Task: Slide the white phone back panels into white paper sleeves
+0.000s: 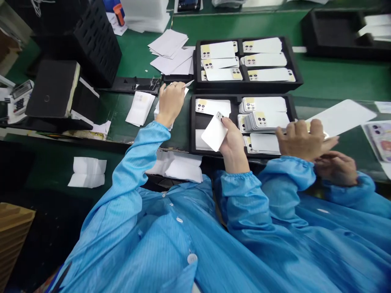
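Observation:
My right hand (233, 144) pinches a white phone back panel (214, 133) by its camera corner and holds it tilted above the near black tray (193, 122). More white panels (264, 103) lie stacked in that tray's compartments, with yellowish patches around their camera openings. To the left, my left hand (171, 101) is closed, with a thin white slip (189, 84) at its fingertips. The slip looks like paper, though my fingers partly hide it. Below that hand, white paper is partly covered, and a small stack of white slips (139, 108) lies beside it.
A far black tray (247, 85) holds several panels; loose white papers (169, 44) lie left of it. At right, a co-worker's hands (301, 140) handle a white sheet (340, 118) close to my tray. A black box (51, 87) and a calculator (21, 95) stand at left.

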### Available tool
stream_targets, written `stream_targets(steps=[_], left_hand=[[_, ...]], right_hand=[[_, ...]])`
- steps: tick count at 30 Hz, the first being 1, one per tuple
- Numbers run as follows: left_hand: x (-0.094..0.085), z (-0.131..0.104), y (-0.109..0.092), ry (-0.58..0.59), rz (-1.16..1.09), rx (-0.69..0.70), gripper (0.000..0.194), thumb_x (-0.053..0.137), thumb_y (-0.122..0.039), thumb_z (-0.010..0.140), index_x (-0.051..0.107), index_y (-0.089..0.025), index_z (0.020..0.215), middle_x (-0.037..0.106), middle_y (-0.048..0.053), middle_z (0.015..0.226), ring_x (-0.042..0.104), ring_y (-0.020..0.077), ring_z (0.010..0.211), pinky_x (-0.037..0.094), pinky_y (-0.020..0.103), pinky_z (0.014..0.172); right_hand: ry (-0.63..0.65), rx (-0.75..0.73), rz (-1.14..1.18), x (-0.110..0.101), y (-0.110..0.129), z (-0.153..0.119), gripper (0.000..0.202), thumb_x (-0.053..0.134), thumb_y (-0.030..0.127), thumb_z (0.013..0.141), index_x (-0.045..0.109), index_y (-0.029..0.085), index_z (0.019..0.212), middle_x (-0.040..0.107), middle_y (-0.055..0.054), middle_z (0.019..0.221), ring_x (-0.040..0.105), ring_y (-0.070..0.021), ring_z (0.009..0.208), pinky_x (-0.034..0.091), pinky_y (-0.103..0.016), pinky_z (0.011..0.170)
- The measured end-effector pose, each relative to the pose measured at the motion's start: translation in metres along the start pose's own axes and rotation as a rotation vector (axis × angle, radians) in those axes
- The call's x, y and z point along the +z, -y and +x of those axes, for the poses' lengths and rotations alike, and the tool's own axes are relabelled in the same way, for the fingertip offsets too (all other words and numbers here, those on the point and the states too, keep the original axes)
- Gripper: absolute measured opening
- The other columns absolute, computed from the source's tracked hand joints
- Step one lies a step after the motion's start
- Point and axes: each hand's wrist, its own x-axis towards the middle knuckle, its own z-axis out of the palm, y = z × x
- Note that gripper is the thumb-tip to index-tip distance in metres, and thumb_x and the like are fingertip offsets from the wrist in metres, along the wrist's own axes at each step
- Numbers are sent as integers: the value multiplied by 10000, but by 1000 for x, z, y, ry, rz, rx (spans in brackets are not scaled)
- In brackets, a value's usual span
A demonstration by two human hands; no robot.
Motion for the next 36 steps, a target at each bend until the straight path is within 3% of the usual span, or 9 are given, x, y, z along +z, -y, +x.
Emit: stream_targets(steps=[4,8,12,14,17,19,24,29,36], left_hand=[[-17,-45,-31,-30,-163,242,373,548,-496,1233,809,-289,1400,861,94,1402,754,295,1485,454,564,1436],[-13,-118,-64,-40,-328,313,253,668,-453,1203,820,-259,1261,897,69,1308,833,230,1357,634,472,1291],[15,-167,-58,-21,-442,320,217,674,-380,1204,812,-225,1139,882,113,1401,800,254,1447,640,527,1304],[31,-180,-47,29,-475,325,230,614,-320,1220,823,-225,1232,846,133,1498,745,265,1535,609,562,1343],[49,-193,-33,103,-511,325,432,483,-208,1221,744,-242,1562,754,139,1659,647,246,1649,557,565,1402],[56,-200,-29,119,-514,332,521,438,-170,1215,679,-247,1670,722,127,1704,608,234,1684,525,562,1433],[66,-208,-34,60,-541,270,458,457,-217,1244,781,-250,1566,818,94,1574,682,238,1612,567,557,1406],[70,-211,-37,2,-599,195,343,604,-277,1223,860,-265,1451,870,75,1475,751,258,1530,605,550,1375],[72,-211,-39,-59,-606,208,337,595,-259,1226,863,-265,1430,880,73,1450,764,244,1511,624,540,1358]], right_hand=[[-227,37,124,-23,25,-38,204,879,234,896,700,248,992,792,40,949,800,-137,905,679,-210,718],[-258,87,157,-50,50,-90,262,847,118,812,789,208,1051,853,-23,1058,808,-130,937,671,-159,731],[-305,-10,16,-72,55,-117,497,915,171,708,846,210,1199,868,-45,1132,793,-147,895,642,-172,624],[-360,-61,-56,-80,51,-119,546,933,195,648,837,224,1184,859,-38,1084,777,-161,857,614,-184,563],[-402,-52,-131,-90,44,-114,541,938,219,602,802,229,1125,846,-42,1040,774,-182,857,636,-213,572],[-402,-39,-160,-95,41,-111,559,933,236,607,777,231,1143,851,-65,1066,795,-213,911,678,-256,625],[-353,-87,-178,-99,48,-111,700,964,297,605,747,217,1265,870,-119,1104,853,-309,1046,733,-339,686],[-369,-118,-212,-92,54,-103,737,930,295,596,732,212,1302,895,-108,1107,875,-298,997,737,-333,636],[-358,-32,-205,-86,55,-95,635,866,193,678,714,205,1295,915,-126,1195,887,-298,1062,760,-317,648]])
